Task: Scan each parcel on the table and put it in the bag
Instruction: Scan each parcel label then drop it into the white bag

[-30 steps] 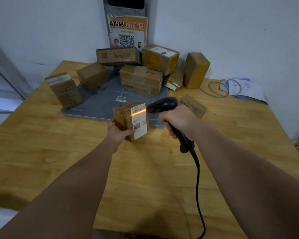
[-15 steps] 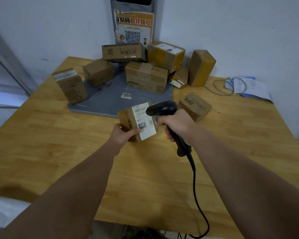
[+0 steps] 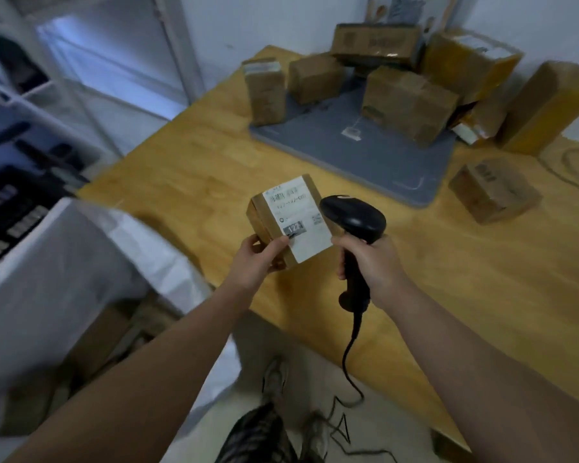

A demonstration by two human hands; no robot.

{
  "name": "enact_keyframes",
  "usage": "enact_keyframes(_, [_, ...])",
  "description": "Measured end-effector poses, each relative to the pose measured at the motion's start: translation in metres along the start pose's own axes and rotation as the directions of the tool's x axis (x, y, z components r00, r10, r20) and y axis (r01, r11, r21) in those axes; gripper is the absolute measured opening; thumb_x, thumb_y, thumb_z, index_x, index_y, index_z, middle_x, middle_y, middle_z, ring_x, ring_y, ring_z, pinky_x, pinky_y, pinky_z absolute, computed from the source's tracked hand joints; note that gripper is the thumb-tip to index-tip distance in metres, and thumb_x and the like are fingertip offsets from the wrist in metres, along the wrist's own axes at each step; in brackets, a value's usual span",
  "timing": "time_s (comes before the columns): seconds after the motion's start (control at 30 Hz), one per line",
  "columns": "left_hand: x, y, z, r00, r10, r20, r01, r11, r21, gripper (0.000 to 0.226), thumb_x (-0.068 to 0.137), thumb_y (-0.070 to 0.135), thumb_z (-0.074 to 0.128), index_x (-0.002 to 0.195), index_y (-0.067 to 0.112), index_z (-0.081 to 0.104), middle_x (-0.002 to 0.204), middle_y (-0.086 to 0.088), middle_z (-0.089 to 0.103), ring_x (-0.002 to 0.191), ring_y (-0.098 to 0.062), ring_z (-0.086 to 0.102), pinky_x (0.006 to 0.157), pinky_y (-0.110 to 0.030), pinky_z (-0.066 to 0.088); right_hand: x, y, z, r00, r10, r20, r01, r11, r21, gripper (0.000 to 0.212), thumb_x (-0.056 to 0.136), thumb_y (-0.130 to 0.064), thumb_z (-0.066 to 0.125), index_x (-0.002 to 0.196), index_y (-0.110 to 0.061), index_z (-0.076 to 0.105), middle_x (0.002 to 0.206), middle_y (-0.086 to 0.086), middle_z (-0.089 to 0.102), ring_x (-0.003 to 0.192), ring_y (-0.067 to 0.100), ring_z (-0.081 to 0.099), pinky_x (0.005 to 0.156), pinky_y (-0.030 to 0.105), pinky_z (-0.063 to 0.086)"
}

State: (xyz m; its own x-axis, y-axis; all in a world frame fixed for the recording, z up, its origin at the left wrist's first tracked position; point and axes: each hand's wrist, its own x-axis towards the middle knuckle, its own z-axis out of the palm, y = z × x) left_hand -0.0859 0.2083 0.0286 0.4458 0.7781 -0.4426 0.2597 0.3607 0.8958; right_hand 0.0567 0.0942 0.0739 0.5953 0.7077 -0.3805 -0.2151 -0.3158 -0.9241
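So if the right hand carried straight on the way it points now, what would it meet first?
Most likely the labelled parcel that the left hand holds: the right hand, gripping the scanner, points up-left at it. Depth is hard to judge from one view.

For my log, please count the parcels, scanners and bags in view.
Parcels on the table: 8
Parcel in left hand: 1
Scanner: 1
Bag: 1
Total: 11

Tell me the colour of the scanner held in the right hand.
Black, handle and head alike; the head view shows the scanner clearly in the right hand.
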Motion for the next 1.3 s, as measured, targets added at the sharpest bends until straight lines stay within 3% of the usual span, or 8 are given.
enact_keyframes(0.43, [-0.091, -0.115, -0.157, 0.897, -0.082, -0.433, 0.023, 0.99, -0.14, 0.059, 0.09, 0.031, 0.065, 0.138, 0.012, 0.038, 0.123, -0.002, 0.058, 0.1, -0.012, 0.061, 0.072, -0.02, 0.05, -0.057, 0.08, 0.132, 0.982, 0.015, 0.187, 0.028, 0.974, -0.224, 0.028, 0.083, -0.007, 0.071, 0.058, -0.011, 0.059, 0.045, -0.002, 0.054, 0.043, 0.01, 0.053, 0.055, 0.029, 0.046])
enact_keyframes(0.57, [-0.092, -0.137, -0.212, 0.887, -0.215, -0.409, 0.126, 0.964, -0.234, 0.032, 0.098, 0.032, 0.051, 0.125, 0.018, 0.043, 0.115, -0.005, 0.06, 0.097, -0.016, 0.06, 0.082, -0.033, 0.05, -0.063, 0.091, 0.191, 0.943, 0.087, 0.322, 0.027, 0.941, -0.336, 0.027, 0.082, -0.009, 0.07, 0.059, -0.012, 0.058, 0.045, -0.004, 0.053, 0.044, 0.005, 0.052, 0.053, 0.023, 0.045])
enact_keyframes(0.77, [-0.086, -0.151, -0.309, 0.887, -0.293, -0.358, 0.213, 0.945, -0.247, 0.055, 0.087, 0.041, 0.056, 0.132, 0.012, 0.043, 0.116, -0.009, 0.064, 0.101, -0.022, 0.064, 0.087, -0.039, 0.052, -0.061, 0.107, 0.279, 0.922, 0.139, 0.362, 0.011, 0.924, -0.383, 0.019, 0.082, -0.012, 0.07, 0.068, -0.015, 0.059, 0.043, -0.009, 0.056, 0.045, 0.001, 0.055, 0.052, 0.016, 0.047])
enact_keyframes(0.87, [-0.076, -0.17, -0.346, 0.821, -0.303, -0.484, 0.372, 0.927, 0.052, 0.061, 0.085, 0.048, 0.062, 0.13, 0.012, 0.042, 0.123, -0.01, 0.056, 0.104, -0.023, 0.059, 0.086, -0.039, 0.051, -0.053, 0.121, 0.31, 0.907, 0.186, 0.379, 0.016, 0.882, -0.471, 0.016, 0.082, -0.019, 0.07, 0.072, -0.019, 0.058, 0.058, -0.002, 0.059, 0.063, 0.014, 0.062, 0.065, 0.028, 0.052])
enact_keyframes(0.97, [-0.055, -0.191, -0.364, 0.814, -0.362, -0.455, 0.581, 0.521, 0.625, 0.093, 0.075, 0.063, 0.066, 0.142, 0.01, 0.029, 0.137, -0.016, 0.039, 0.125, -0.036, 0.042, 0.103, -0.047, 0.039, -0.043, 0.144, 0.333, 0.889, 0.259, 0.377, -0.003, 0.827, -0.562, 0.015, 0.082, -0.021, 0.069, 0.076, -0.026, 0.057, 0.068, 0.002, 0.061, 0.076, 0.026, 0.064, 0.072, 0.036, 0.054])
enact_keyframes(1.07, [-0.03, -0.213, -0.36, 0.842, -0.511, -0.172, 0.315, 0.208, 0.926, 0.102, 0.072, 0.058, 0.074, 0.147, 0.014, 0.022, 0.142, -0.013, 0.033, 0.13, -0.037, 0.036, 0.104, -0.047, 0.038, -0.034, 0.167, 0.342, 0.869, 0.327, 0.372, -0.011, 0.763, -0.646, 0.014, 0.082, -0.021, 0.068, 0.071, -0.018, 0.059, 0.064, 0.005, 0.058, 0.07, 0.026, 0.062, 0.068, 0.037, 0.053])
enact_keyframes(1.17, [-0.01, -0.243, -0.356, 0.774, -0.63, 0.063, 0.104, 0.224, 0.969, 0.088, 0.073, 0.043, 0.078, 0.146, 0.023, 0.032, 0.142, -0.009, 0.036, 0.128, -0.032, 0.04, 0.101, -0.044, 0.043, -0.028, 0.185, 0.341, 0.855, 0.372, 0.362, -0.033, 0.735, -0.677, 0.018, 0.084, -0.017, 0.068, 0.071, -0.019, 0.056, 0.062, 0.003, 0.055, 0.065, 0.021, 0.059, 0.062, 0.028, 0.046])
enact_keyframes(1.3, [0.0, -0.281, -0.349, 0.784, -0.615, 0.089, 0.035, 0.187, 0.982, 0.07, 0.083, 0.028, 0.071, 0.144, 0.023, 0.037, 0.142, -0.006, 0.041, 0.128, -0.027, 0.045, 0.101, -0.039, 0.043, -0.024, 0.211, 0.338, 0.847, 0.386, 0.366, -0.056, 0.749, -0.66, 0.015, 0.083, -0.015, 0.069, 0.09, -0.022, 0.058, 0.071, 0.002, 0.058, 0.07, 0.019, 0.059, 0.066, 0.032, 0.047])
